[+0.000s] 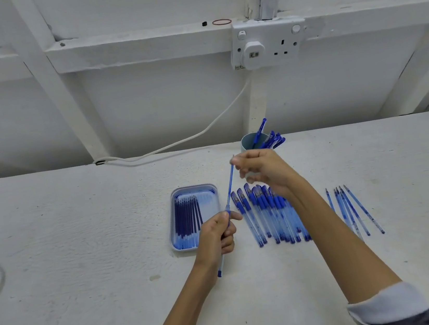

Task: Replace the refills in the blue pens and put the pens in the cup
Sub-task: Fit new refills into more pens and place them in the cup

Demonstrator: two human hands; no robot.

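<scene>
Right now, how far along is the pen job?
Done: several pens stand in the cup. In hand: the left hand grips a barrel, the right hand pinches the refill sticking from it. Left: a row of pens on the table, refills in the tray.

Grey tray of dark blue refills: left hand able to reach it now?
Probably not yet: the left hand sits right beside the grey tray, path clear, but it grips a clear blue pen barrel.

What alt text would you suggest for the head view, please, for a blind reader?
A left hand holds a pen barrel while the right hand pinches the refill sticking out of it. Nearby: a refill tray, a pen row, a cup.
</scene>
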